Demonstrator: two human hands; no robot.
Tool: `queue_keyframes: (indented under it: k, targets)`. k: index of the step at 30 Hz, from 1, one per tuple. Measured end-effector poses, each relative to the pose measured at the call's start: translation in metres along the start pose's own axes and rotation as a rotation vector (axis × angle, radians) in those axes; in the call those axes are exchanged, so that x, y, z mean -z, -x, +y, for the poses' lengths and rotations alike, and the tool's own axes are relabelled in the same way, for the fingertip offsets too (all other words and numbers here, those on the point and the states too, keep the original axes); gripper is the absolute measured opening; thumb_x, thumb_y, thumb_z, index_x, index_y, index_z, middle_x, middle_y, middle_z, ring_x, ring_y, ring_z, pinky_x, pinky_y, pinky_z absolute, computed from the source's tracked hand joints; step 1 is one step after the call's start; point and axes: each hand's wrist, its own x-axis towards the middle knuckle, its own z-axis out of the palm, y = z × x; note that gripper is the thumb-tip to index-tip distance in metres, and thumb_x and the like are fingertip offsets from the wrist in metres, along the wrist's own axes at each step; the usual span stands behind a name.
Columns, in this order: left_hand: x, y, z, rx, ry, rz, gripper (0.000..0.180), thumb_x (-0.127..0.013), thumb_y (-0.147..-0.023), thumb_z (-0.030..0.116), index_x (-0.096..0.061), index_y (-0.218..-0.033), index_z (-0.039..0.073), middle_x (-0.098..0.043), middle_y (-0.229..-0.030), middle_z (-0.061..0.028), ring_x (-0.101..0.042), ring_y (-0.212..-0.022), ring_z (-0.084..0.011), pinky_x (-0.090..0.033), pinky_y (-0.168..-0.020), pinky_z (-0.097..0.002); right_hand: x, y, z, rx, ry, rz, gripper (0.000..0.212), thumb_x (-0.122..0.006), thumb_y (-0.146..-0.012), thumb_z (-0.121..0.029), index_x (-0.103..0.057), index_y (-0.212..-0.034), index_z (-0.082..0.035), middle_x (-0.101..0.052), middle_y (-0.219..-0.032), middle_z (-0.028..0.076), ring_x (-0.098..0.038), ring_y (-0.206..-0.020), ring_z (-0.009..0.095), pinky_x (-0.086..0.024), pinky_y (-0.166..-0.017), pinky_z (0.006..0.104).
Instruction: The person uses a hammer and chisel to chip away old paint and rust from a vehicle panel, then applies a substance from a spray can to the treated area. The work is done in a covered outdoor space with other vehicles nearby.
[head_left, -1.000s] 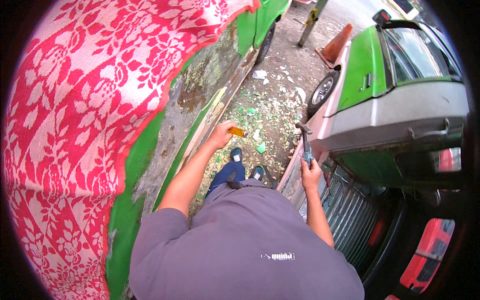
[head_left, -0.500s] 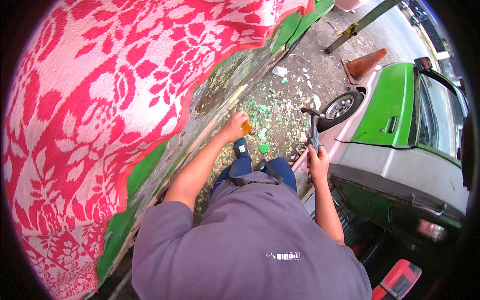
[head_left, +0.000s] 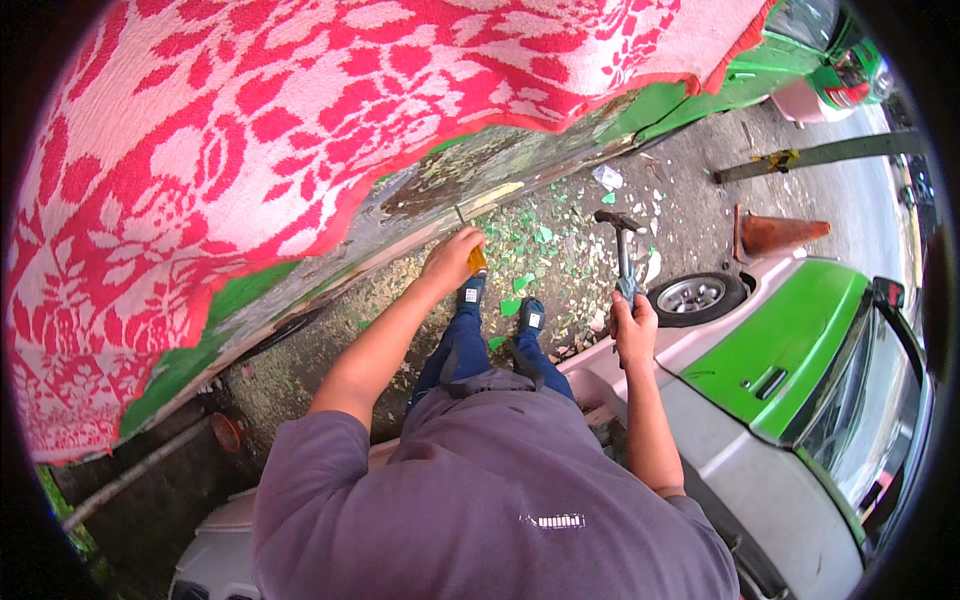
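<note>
My left hand [head_left: 453,260] is closed around the amber handle [head_left: 477,261] of what looks like a screwdriver. Its thin metal shaft [head_left: 460,213] sticks out past my fingers toward the stripped lower edge of a car body [head_left: 430,212], where the paint is scraped and flaking. Whether the tip touches the metal, I cannot tell. In my right hand [head_left: 634,330] is a hammer [head_left: 622,222], gripped low on its handle, which has a blue-grey wrapping. The hammer head is raised, apart from the screwdriver.
A red and pink floral blanket [head_left: 300,130] drapes over the car body. Green and pale flakes [head_left: 510,307] litter the ground by my shoes. To the right stand a green and white vehicle [head_left: 780,350], an orange cone [head_left: 785,236] and a leaning post [head_left: 830,155].
My view has swung, bringing both shoes and more of the right-hand vehicle into sight. The amber handle has turned from pointing right to pointing downward. Both hands keep their tools.
</note>
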Motion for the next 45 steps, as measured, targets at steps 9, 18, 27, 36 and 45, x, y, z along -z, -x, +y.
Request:
queue_keyframes:
  k: [9, 18, 27, 36, 45]
  targets:
    - [-0.010, -0.002, 0.007, 0.040, -0.001, 0.122, 0.032, -0.065, -0.072, -0.010, -0.049, -0.092, 0.009, -0.055, -0.107, -0.0079, -0.058, -0.101, -0.0359, -0.046, -0.078, -0.0418, 0.017, -0.027, 0.005, 0.066, 0.252, -0.165, 0.034, -0.071, -0.089, -0.029, -0.058, -0.076, 0.000, -0.054, -0.056, 0.003, -0.047, -0.052, 0.009, -0.038, -0.048, 0.0315]
    - [-0.014, 0.004, 0.007, -0.032, 0.038, 0.179, 0.028, -0.062, -0.072, -0.012, -0.048, -0.090, 0.005, -0.053, -0.100, -0.0110, -0.056, -0.097, -0.0366, -0.044, -0.081, -0.0405, 0.004, -0.027, 0.010, 0.136, 0.397, -0.287, 0.031, -0.071, -0.086, -0.030, -0.063, -0.083, -0.001, -0.055, -0.057, 0.007, -0.048, -0.052, 0.015, -0.041, -0.052, 0.0346]
    - [-0.009, -0.007, 0.006, 0.046, 0.053, 0.168, 0.027, -0.062, -0.072, -0.010, -0.049, -0.090, 0.004, -0.053, -0.094, -0.0114, -0.056, -0.092, -0.0350, -0.044, -0.078, -0.0412, -0.018, -0.014, 0.009, 0.346, 0.511, -0.422, 0.029, -0.064, -0.093, -0.028, -0.059, -0.090, 0.000, -0.057, -0.060, 0.016, -0.055, -0.053, 0.029, -0.043, -0.053, 0.0419]
    - [-0.015, 0.002, -0.039, 0.147, 0.097, 0.269, 0.024, -0.063, -0.071, -0.008, -0.049, -0.086, 0.005, -0.054, -0.093, -0.0111, -0.056, -0.093, -0.0342, -0.045, -0.079, -0.0383, -0.068, -0.016, 0.038, 0.430, 0.579, -0.462, 0.022, -0.060, -0.093, -0.023, -0.053, -0.095, -0.002, -0.061, -0.069, 0.024, -0.061, -0.065, 0.046, -0.046, -0.058, 0.0522]
    - [-0.012, 0.005, 0.009, -0.059, -0.065, 0.186, 0.025, -0.066, -0.073, -0.003, -0.053, -0.092, 0.005, -0.056, -0.102, -0.0105, -0.059, -0.097, -0.0350, -0.049, -0.077, -0.0420, -0.055, -0.008, 0.031, 0.446, 0.491, -0.477, 0.020, -0.062, -0.093, -0.023, -0.057, -0.092, -0.004, -0.057, -0.059, 0.018, -0.059, -0.055, 0.039, -0.044, -0.052, 0.0457]
